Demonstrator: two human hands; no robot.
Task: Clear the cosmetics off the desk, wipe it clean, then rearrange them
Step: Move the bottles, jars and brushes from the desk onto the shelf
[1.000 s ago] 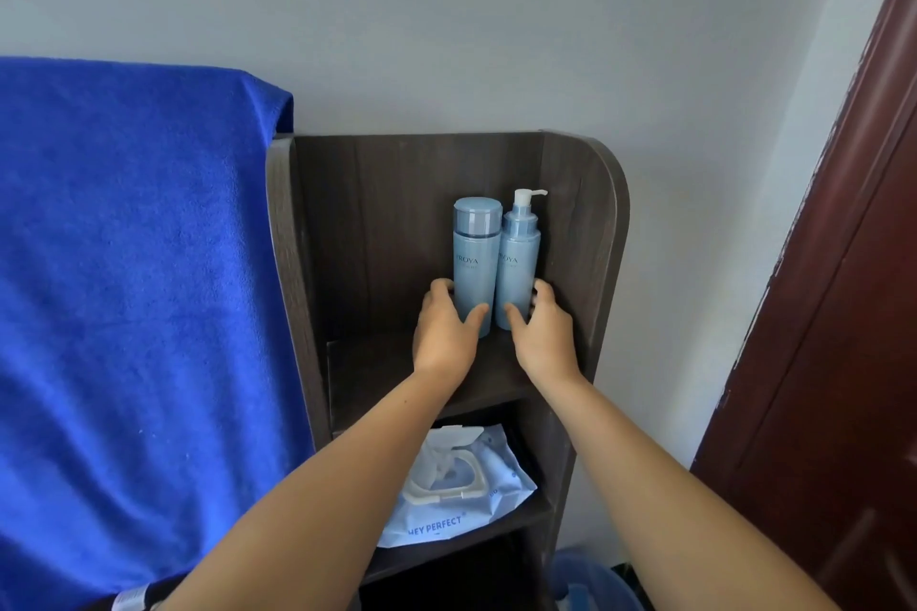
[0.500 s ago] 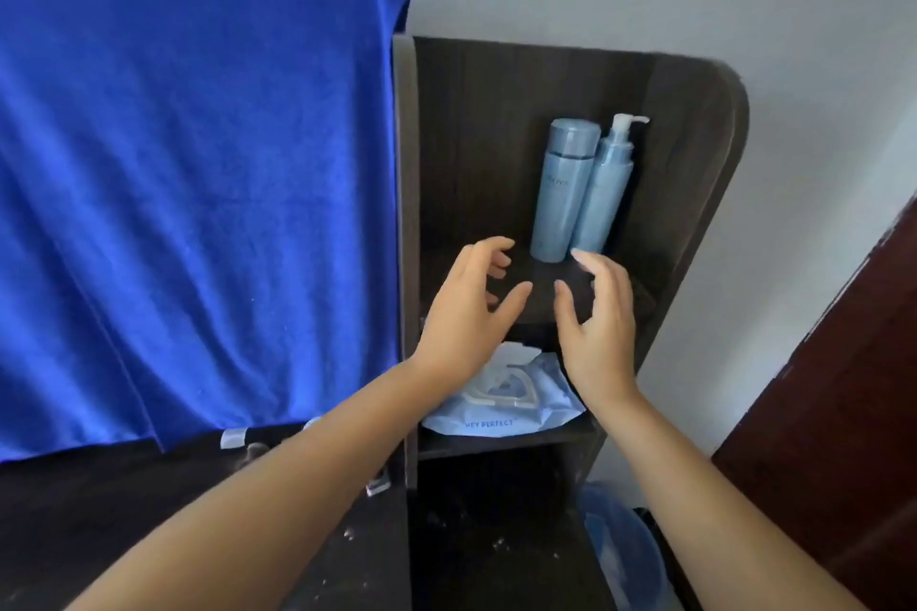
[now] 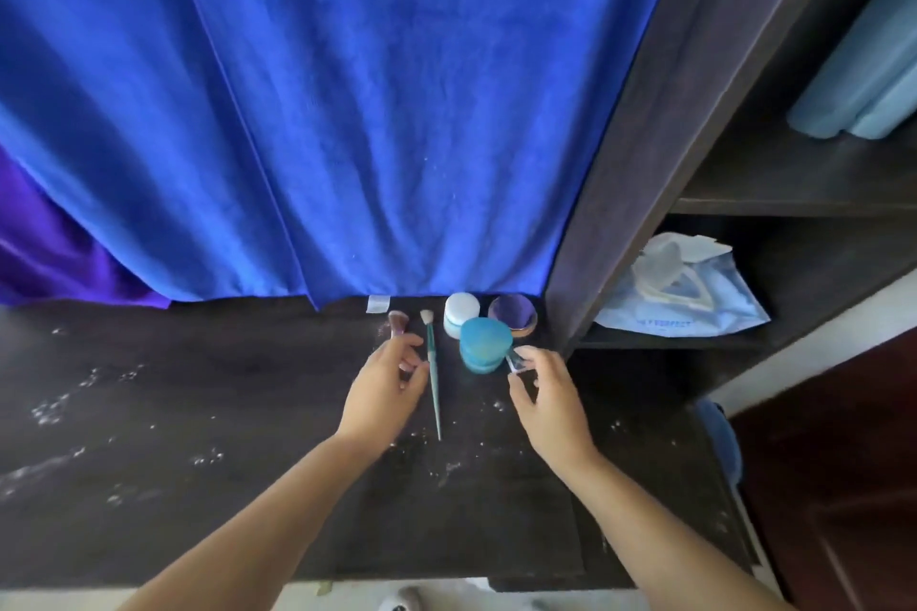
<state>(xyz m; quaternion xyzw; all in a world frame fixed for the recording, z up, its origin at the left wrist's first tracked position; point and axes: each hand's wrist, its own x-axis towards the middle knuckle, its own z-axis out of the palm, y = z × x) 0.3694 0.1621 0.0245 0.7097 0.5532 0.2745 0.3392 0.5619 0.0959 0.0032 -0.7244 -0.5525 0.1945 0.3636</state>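
1. Dusty dark table (image 3: pixel 198 461), speckled with white residue, fills the near ground below a blue cloth (image 3: pixel 347 114) hung behind it.

2. Both forearms reach forward from the near edge. The left hand (image 3: pixel 384 387) hovers low, fingers loosely curled around nothing, its fingertips at the handle of a short pink-tipped brush (image 3: pixel 397 324) and just beside the long teal brush (image 3: pixel 432 377) lying lengthwise on the table.

3. The right hand (image 3: pixel 548 394) appears to pinch a small clear object (image 3: pixel 516 364) between thumb and forefinger, too blurred to name, close against a teal heart-shaped case (image 3: pixel 484 345).

4. Behind the case stand a white jar (image 3: pixel 460 313) and a purple-lidded pot (image 3: pixel 512 311), the two side by side against the cloth's hem.

5. Judged from the clutter left, clearing is under way and wiping not begun. To do it well, each hand should close fully on one item, lift straight up clear of its neighbours, and take the brushes by the handle so the bristles do not drag through the dust.

6. Farther right, a dark shelf unit (image 3: pixel 645 164) holds a wipes packet (image 3: pixel 694 303) on its lower shelf and pale blue bottles (image 3: pixel 858 84) above.
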